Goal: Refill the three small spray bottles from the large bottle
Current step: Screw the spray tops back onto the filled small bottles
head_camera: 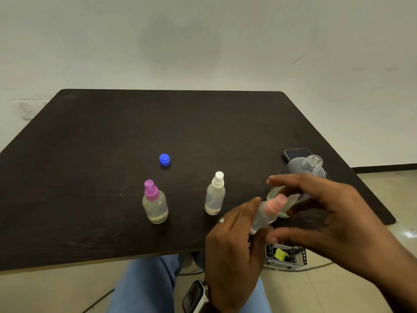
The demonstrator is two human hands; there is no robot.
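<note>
My left hand grips a small clear spray bottle with a pink sprayer top and holds it tilted above the table's front edge. My right hand hovers spread around the pink top, fingers above and thumb below; it is blurred, and I see no contact. Behind that hand stands the large clear bottle with its neck uncapped. Its blue cap lies alone mid-table. A purple-topped spray bottle and a white-topped spray bottle stand upright, each holding a little liquid.
The dark table carries a phone at its right edge, behind the large bottle. Below the front edge are my blue-trousered legs and a wire basket on the floor. A watch sits on my left wrist.
</note>
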